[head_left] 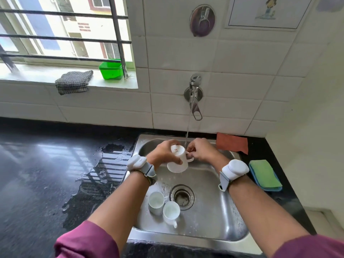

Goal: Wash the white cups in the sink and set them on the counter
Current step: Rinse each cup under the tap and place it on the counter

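Your left grip is closed around the body of the white cup, and your right grip pinches at its handle. You hold it tilted, mouth downward, under the stream, probably so that the water runs off. The wet desk carries no cup yet. In the sink, two more cups stand upright beside the drain, waiting.

A checked cloth and a green tub sit near each other on the windowsill.
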Tool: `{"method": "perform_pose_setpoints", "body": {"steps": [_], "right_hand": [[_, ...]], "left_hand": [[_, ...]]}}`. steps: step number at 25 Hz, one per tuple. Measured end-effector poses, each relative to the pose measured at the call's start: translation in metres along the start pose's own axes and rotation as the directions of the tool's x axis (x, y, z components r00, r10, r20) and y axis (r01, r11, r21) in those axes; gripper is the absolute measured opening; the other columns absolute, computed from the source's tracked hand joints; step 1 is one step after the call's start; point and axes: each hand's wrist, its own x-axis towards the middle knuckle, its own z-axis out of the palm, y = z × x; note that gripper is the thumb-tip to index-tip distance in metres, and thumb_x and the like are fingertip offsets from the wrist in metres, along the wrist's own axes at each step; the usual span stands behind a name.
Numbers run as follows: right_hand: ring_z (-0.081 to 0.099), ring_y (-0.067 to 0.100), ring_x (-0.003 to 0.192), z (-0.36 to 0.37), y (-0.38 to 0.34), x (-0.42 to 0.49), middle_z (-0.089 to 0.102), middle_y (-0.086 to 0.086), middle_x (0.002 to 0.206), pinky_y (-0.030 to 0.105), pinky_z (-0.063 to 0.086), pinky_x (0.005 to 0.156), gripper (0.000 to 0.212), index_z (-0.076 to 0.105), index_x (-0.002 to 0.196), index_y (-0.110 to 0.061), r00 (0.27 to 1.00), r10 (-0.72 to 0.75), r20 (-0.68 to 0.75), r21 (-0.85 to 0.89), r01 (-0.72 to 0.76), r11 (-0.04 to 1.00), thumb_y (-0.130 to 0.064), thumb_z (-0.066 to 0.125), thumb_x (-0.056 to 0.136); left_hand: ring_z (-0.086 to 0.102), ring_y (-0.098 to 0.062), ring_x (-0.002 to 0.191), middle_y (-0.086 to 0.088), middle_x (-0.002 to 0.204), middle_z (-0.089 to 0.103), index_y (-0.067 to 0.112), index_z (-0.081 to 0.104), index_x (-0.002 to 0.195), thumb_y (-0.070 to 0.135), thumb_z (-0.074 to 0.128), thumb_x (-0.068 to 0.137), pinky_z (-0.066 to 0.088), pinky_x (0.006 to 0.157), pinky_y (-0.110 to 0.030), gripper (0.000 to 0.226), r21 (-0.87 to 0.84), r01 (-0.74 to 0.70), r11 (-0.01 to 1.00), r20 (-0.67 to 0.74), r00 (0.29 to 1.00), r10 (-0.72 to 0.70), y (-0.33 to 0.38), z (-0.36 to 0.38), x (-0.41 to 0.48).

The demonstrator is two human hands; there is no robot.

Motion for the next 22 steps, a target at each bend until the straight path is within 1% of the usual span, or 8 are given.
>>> {"method": "perform_pose_setpoints", "body": {"steps": [2, 5, 8, 11, 13, 15, 17, 22], "right_hand": [[0.058, 0.013, 0.073, 0.012, -0.002, 0.001, 0.073, 0.007, 0.086, 0.022, 0.040, 0.060, 0.010, 0.074, 0.087, -0.013, 0.999, 0.011, -0.041, 0.068, -0.008, 0.998, -0.015, 0.072, 0.077], [0.060, 0.013, 0.072, 0.032, -0.014, 0.005, 0.072, 0.009, 0.081, 0.021, 0.041, 0.064, 0.006, 0.074, 0.083, -0.010, 0.995, 0.016, -0.097, 0.172, 0.001, 0.985, -0.012, 0.070, 0.079], [0.064, 0.017, 0.077, 0.050, -0.034, 0.014, 0.073, 0.006, 0.082, 0.026, 0.049, 0.070, 0.007, 0.075, 0.085, -0.012, 0.989, 0.021, -0.145, 0.212, 0.010, 0.977, -0.013, 0.070, 0.080], [0.064, 0.018, 0.075, 0.066, -0.060, 0.029, 0.072, 0.006, 0.080, 0.024, 0.045, 0.067, 0.008, 0.075, 0.084, -0.014, 0.984, 0.020, -0.177, 0.243, 0.024, 0.970, -0.020, 0.070, 0.081], [0.065, 0.023, 0.077, 0.075, -0.082, 0.043, 0.072, 0.009, 0.081, 0.027, 0.048, 0.068, 0.010, 0.075, 0.084, -0.013, 0.984, -0.002, -0.179, 0.252, 0.048, 0.966, -0.020, 0.069, 0.082], [0.066, 0.028, 0.080, 0.083, -0.105, 0.058, 0.072, 0.014, 0.082, 0.034, 0.053, 0.073, 0.014, 0.074, 0.084, -0.009, 0.986, -0.048, -0.161, 0.257, 0.089, 0.962, -0.020, 0.067, 0.083], [0.066, 0.031, 0.084, 0.090, -0.127, 0.073, 0.072, 0.016, 0.085, 0.038, 0.053, 0.077, 0.016, 0.073, 0.085, -0.006, 0.984, -0.091, -0.154, 0.260, 0.130, 0.957, -0.019, 0.065, 0.084], [0.065, 0.032, 0.085, 0.111, -0.171, 0.106, 0.071, 0.017, 0.085, 0.039, 0.052, 0.077, 0.013, 0.072, 0.086, -0.007, 0.977, -0.155, -0.143, 0.248, 0.187, 0.950, -0.016, 0.063, 0.085]], "left_hand": [[0.052, -0.026, 0.119, -0.009, 0.128, 0.055, 0.021, 0.050, 0.133, 0.011, 0.081, 0.064, 0.044, 0.103, -0.045, 0.077, 0.044, 0.005, 0.999, -0.035, 0.999, -0.003, -0.008, -0.003, -0.003], [0.049, -0.025, 0.121, -0.007, 0.127, 0.056, 0.024, 0.052, 0.131, 0.025, 0.082, 0.064, 0.042, 0.103, -0.044, 0.073, 0.153, 0.004, 0.988, -0.158, 0.987, 0.021, -0.022, -0.009, -0.007], [0.049, -0.026, 0.117, -0.010, 0.122, 0.056, 0.014, 0.053, 0.126, 0.036, 0.083, 0.063, 0.040, 0.102, -0.040, 0.073, 0.165, 0.022, 0.986, -0.328, 0.944, 0.034, -0.037, -0.016, -0.010], [0.049, -0.029, 0.112, -0.015, 0.118, 0.054, 0.007, 0.052, 0.122, 0.037, 0.083, 0.065, 0.039, 0.097, -0.036, 0.071, 0.184, 0.067, 0.981, -0.466, 0.884, 0.027, -0.056, -0.028, -0.014], [0.050, -0.030, 0.111, -0.015, 0.118, 0.054, 0.006, 0.052, 0.123, 0.036, 0.083, 0.065, 0.039, 0.097, -0.037, 0.072, 0.182, 0.079, 0.980, -0.506, 0.862, 0.024, -0.070, -0.045, -0.016], [0.051, -0.031, 0.111, -0.017, 0.117, 0.055, 0.005, 0.053, 0.122, 0.033, 0.084, 0.064, 0.038, 0.096, -0.035, 0.072, 0.168, 0.093, 0.981, -0.533, 0.846, 0.010, -0.085, -0.067, -0.016], [0.053, -0.031, 0.111, -0.018, 0.116, 0.057, 0.004, 0.055, 0.121, 0.029, 0.085, 0.064, 0.038, 0.093, -0.033, 0.069, 0.158, 0.122, 0.980, -0.557, 0.830, -0.013, -0.097, -0.089, -0.015], [0.053, -0.031, 0.113, -0.017, 0.118, 0.059, 0.004, 0.053, 0.124, 0.022, 0.082, 0.067, 0.038, 0.093, -0.031, 0.067, 0.149, 0.191, 0.970, -0.583, 0.809, -0.069, -0.128, -0.135, -0.005]]}}
